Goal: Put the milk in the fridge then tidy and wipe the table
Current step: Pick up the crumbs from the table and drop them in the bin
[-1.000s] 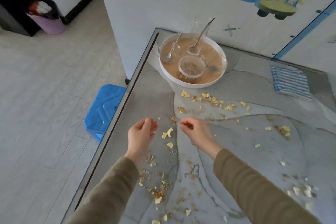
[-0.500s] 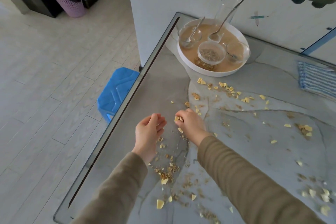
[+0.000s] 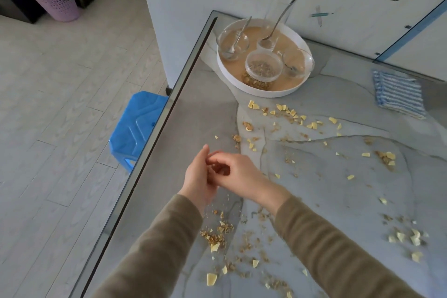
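Note:
Yellow chips and brown crumbs [image 3: 287, 113] lie scattered over the grey marble-pattern table [image 3: 193, 128], with more near the front [image 3: 217, 237] and at the right [image 3: 384, 157]. My left hand [image 3: 198, 181] is held upright just above the table, its palm cupped and facing right. My right hand [image 3: 239, 174] has its fingers curled into that palm, and what they pinch is hidden. A blue-and-white striped cloth [image 3: 399, 93] lies folded at the far right. No milk is in view.
A round white tray [image 3: 261, 93] at the table's far corner holds glass bowls, spoons, a tall glass [image 3: 278, 7] and a lidded tub of cereal [image 3: 263, 68]. A blue stool [image 3: 135, 126] stands beside the table's left edge. A purple bin [image 3: 54, 0] stands far left.
My right hand picked up a yellow chip from the table and moved left into my left palm. The two hands, apart before, now touch. The view shifted slightly.

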`<state>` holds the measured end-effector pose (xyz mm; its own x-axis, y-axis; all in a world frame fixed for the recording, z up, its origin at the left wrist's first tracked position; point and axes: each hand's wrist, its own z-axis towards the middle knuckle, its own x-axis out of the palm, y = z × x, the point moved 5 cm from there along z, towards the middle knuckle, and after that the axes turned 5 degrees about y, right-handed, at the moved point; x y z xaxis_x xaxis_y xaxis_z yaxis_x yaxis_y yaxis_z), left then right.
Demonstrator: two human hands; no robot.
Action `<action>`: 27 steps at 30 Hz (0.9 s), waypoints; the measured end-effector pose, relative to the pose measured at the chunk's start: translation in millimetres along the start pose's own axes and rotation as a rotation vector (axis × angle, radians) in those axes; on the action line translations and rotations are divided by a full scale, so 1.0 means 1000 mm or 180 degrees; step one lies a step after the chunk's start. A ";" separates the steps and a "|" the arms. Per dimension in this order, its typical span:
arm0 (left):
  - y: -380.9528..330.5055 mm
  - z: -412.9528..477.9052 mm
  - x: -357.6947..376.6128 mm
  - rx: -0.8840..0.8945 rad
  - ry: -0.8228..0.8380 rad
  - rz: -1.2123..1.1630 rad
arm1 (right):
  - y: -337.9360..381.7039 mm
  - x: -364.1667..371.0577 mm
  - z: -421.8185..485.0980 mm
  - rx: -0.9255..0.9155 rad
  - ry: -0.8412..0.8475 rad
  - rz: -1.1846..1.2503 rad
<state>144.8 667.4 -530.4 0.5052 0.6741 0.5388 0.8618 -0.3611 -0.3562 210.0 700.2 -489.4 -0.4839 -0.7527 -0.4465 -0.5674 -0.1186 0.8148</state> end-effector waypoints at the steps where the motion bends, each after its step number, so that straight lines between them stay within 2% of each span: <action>1: -0.001 0.003 -0.001 -0.0008 0.0042 0.0044 | -0.003 -0.005 -0.001 0.0045 -0.0121 0.0176; 4: -0.008 0.014 -0.005 0.0009 -0.0043 0.0201 | -0.026 -0.029 -0.001 0.0302 -0.0867 0.0472; 6: -0.014 0.019 -0.009 0.0084 -0.0202 0.0271 | -0.044 -0.034 0.000 0.0529 -0.1081 0.0008; 10: -0.022 0.029 -0.011 0.0255 -0.0284 0.0477 | -0.067 -0.005 0.006 0.0989 -0.0344 -0.1042; 12: -0.024 0.032 -0.011 0.0279 -0.0273 0.0578 | -0.070 0.002 0.007 0.1047 -0.0341 -0.1148; 16: -0.027 0.037 -0.012 0.0300 -0.0280 0.0748 | -0.067 -0.004 0.012 0.0996 -0.0601 -0.0928; 19: -0.021 0.040 -0.008 0.0110 -0.0255 0.0620 | -0.051 -0.022 0.013 0.0813 -0.1153 -0.0314; 21: -0.012 0.040 -0.001 -0.0180 -0.0082 0.0369 | -0.035 -0.026 0.017 0.0592 -0.1100 -0.0071; 24: -0.006 0.041 0.010 -0.0343 0.0247 0.0161 | -0.021 -0.024 0.026 0.0408 -0.0606 -0.0170; 27: -0.012 0.047 0.008 -0.0170 0.0046 0.0117 | -0.028 -0.056 0.038 0.0428 -0.0995 -0.0119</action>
<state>136.5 707.9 -557.6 0.5368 0.6505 0.5374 0.8437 -0.4195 -0.3349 227.8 769.9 -501.4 -0.6301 -0.5121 -0.5837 -0.6613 -0.0402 0.7491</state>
